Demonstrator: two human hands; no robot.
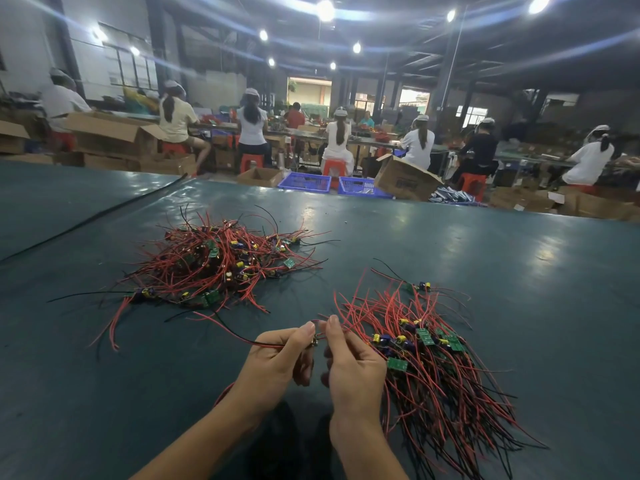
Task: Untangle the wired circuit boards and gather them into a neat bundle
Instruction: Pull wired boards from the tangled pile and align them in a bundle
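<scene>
A tangled heap of small green circuit boards with red and black wires point(221, 265) lies on the dark green table point(485, 254), left of centre. A second, more ordered bundle point(433, 362) lies at the right, its boards lined up and wires fanned both ways. My left hand point(277, 362) and my right hand point(349, 365) meet in front of me, fingertips pinched on one wired board point(313, 341). Its red and black wires trail left over the table toward the heap. The board itself is mostly hidden by my fingers.
A long black cable point(93, 216) runs across the table's far left. Beyond the far edge stand blue crates point(304, 181), cardboard boxes point(405, 178) and several seated people at work benches.
</scene>
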